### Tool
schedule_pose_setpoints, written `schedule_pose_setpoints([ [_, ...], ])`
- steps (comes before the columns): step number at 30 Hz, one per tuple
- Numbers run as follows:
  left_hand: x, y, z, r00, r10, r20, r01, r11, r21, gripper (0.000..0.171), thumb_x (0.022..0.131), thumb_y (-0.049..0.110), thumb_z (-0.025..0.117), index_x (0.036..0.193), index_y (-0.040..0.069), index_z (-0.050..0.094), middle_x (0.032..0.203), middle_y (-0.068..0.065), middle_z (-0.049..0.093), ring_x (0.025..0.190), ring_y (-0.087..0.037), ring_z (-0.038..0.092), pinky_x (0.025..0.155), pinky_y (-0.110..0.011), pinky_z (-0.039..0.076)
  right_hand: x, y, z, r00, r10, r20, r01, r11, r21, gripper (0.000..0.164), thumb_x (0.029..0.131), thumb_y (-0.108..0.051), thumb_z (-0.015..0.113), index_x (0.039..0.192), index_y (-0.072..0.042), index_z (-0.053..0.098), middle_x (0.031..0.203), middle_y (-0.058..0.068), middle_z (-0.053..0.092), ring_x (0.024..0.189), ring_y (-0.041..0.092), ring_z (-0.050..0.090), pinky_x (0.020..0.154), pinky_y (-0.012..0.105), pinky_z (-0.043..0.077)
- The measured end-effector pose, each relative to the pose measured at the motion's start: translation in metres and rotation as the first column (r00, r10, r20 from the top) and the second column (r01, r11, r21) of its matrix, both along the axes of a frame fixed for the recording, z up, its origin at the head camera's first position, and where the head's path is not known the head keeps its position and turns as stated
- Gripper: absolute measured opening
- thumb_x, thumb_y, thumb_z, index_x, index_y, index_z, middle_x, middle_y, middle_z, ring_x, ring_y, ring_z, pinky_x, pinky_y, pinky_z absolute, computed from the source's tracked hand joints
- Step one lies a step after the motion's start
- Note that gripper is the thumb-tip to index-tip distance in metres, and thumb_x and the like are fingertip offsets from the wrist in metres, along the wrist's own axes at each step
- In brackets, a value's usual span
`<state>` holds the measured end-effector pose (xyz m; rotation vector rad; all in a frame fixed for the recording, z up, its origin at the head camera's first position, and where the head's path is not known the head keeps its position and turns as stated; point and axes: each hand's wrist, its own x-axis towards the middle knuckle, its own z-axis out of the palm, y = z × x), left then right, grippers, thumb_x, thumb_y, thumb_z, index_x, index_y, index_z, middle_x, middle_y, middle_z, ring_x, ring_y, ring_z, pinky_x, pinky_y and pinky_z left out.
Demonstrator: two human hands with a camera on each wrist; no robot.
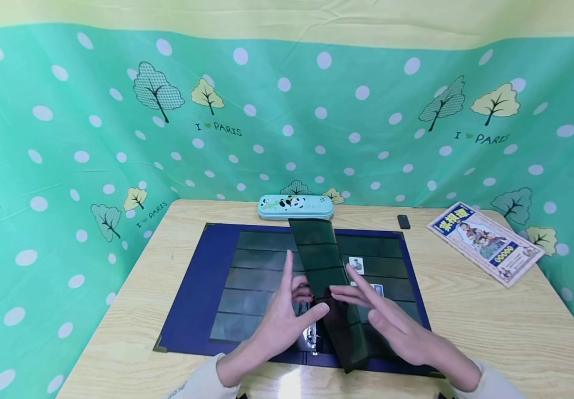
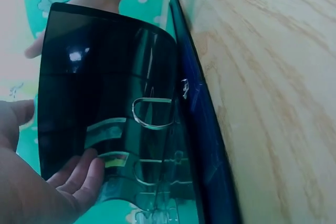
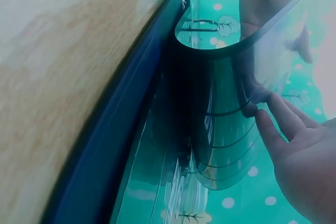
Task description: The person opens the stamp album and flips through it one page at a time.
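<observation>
A dark blue stamp album (image 1: 192, 282) lies spread on the table, and one dark, see-through pocket page (image 1: 319, 249) stands up and curves near its middle. My left hand (image 1: 287, 313) is on the left side of this page, its fingertips at the sheet and its thumb spread away. On the other side my right hand (image 1: 399, 327) touches the page with nearly straight fingers. Metal binder rings (image 2: 152, 114) run through the page's inner edge. On the right-hand page beneath sit a small stamp (image 1: 356, 265) and a blue stamp (image 1: 379, 289), the latter partly hidden by my right fingers.
Behind the album is a light blue panda pencil case (image 1: 295, 206). A small black object (image 1: 404, 221) lies beyond its right corner, and a colourful booklet (image 1: 485, 243) lies at the table's right. Green polka-dot cloth (image 1: 321, 133) walls in the back and sides.
</observation>
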<state>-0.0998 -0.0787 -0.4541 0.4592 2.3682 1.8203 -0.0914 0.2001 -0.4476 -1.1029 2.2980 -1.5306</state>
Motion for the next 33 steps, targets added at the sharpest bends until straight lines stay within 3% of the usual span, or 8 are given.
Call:
schedule_pose_setpoints([
  [5,-0.002,-0.003,0.0,0.998,-0.011,-0.057,0.011,1.0,0.011,0.11,0.105,0.016,0.076,0.18,0.014,-0.003,0.149,-0.022,0.067,0.123,-0.031,0.073,0.108,-0.046,0.059,-0.002,-0.001,0.0,0.999,0.031,0.011,-0.031,0.999,-0.025,0.06,0.123,-0.027,0.013,0.18,-0.019,-0.004,0.173,0.009,0.048,0.154,0.023,0.053,0.115,0.086,0.03],
  [8,-0.003,-0.007,0.001,0.997,0.005,-0.078,-0.004,1.0,0.012,0.104,0.103,0.008,0.073,0.18,0.011,0.004,0.157,-0.033,0.057,0.129,-0.037,0.07,0.109,-0.051,0.058,-0.004,0.001,0.0,0.999,0.028,-0.021,-0.029,0.999,-0.033,0.06,0.124,-0.03,0.013,0.18,-0.016,-0.002,0.172,0.01,0.048,0.154,0.025,0.054,0.127,0.062,0.034],
  [11,-0.006,-0.013,0.003,0.995,0.046,-0.083,-0.045,0.999,0.015,0.101,0.101,0.003,0.07,0.18,0.012,0.008,0.132,-0.027,0.069,0.122,-0.03,0.071,0.108,-0.046,0.058,-0.006,0.005,0.001,0.999,0.01,-0.05,-0.012,0.999,-0.045,0.06,0.124,-0.03,0.014,0.18,-0.014,0.001,0.172,0.01,0.049,0.153,0.023,0.055,0.126,0.034,0.037],
  [16,-0.013,-0.026,0.01,0.992,0.111,-0.065,-0.109,0.994,0.026,0.096,0.1,-0.002,0.066,0.18,0.012,0.013,0.083,-0.008,0.039,0.095,-0.021,0.063,0.097,-0.033,0.055,-0.01,0.012,0.0,0.995,-0.028,-0.095,0.022,0.998,-0.067,0.059,0.124,-0.028,0.015,0.18,-0.011,0.007,0.169,0.012,0.053,0.15,0.02,0.058,0.121,0.033,0.048],
  [20,-0.017,-0.036,0.012,0.991,0.123,-0.055,-0.121,0.992,0.035,0.091,0.101,-0.003,0.065,0.179,0.01,0.018,0.129,-0.028,0.069,0.119,-0.029,0.071,0.107,-0.045,0.056,-0.014,0.02,-0.001,0.991,-0.06,-0.117,0.05,0.995,-0.085,0.058,0.123,-0.025,0.016,0.179,-0.009,0.011,0.166,0.014,0.055,0.149,0.019,0.058,0.119,0.034,0.049],
  [23,-0.02,-0.044,0.013,0.991,0.13,-0.042,-0.128,0.991,0.049,0.089,0.102,-0.003,0.064,0.179,0.011,0.021,0.168,-0.033,0.041,0.147,-0.04,0.056,0.115,-0.057,0.052,-0.018,0.026,-0.001,0.99,-0.081,-0.117,0.072,0.994,-0.084,0.058,0.123,-0.016,0.021,0.179,-0.008,0.013,0.165,0.017,0.055,0.149,0.017,0.058,0.119,0.033,0.049],
  [30,-0.034,-0.069,0.012,0.992,0.126,0.027,-0.128,0.984,0.122,0.087,0.1,-0.005,0.06,0.178,0.011,0.025,0.171,-0.026,0.042,0.149,-0.036,0.052,0.106,-0.029,0.052,-0.026,0.038,0.001,0.975,-0.182,-0.128,0.181,0.983,-0.021,0.083,0.109,0.01,0.053,0.18,-0.016,0.016,0.162,0.015,0.057,0.145,0.01,0.059,0.114,0.022,0.05],
  [33,-0.04,-0.08,0.01,0.992,0.12,0.041,-0.124,0.984,0.129,0.086,0.1,-0.005,0.058,0.178,0.013,0.027,0.137,-0.021,0.067,0.132,-0.028,0.062,0.1,-0.025,0.051,-0.031,0.044,0.0,0.963,-0.218,-0.156,0.222,0.975,0.009,0.089,0.107,0.01,0.06,0.18,-0.018,0.018,0.16,0.014,0.059,0.142,0.008,0.06,0.111,0.021,0.051],
])
